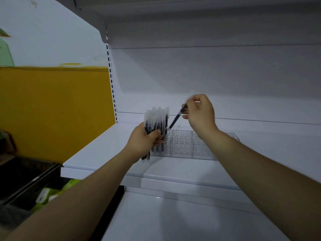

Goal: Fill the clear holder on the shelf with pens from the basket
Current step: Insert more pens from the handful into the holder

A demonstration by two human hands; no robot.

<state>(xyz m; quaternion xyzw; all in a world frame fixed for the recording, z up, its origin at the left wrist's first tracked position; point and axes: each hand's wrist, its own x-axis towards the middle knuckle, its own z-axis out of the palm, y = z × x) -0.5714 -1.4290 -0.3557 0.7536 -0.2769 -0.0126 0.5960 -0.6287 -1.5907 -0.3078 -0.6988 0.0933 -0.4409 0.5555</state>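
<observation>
- Left hand [144, 141] is wrapped tight round a bundle of pens [156, 119], caps up, at the left end of the clear holder [184, 146].
- Right hand [199, 112] pinches a single pen [175, 120], tilted, its lower end near the holder's back left corner.
- The holder sits on the white shelf [97, 153], with a few pens standing in its left end.

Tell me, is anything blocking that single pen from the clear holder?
Nothing visible. The pen in the right hand slants down toward the clear holder; the bundle in the left hand sits close beside its tip.
</observation>
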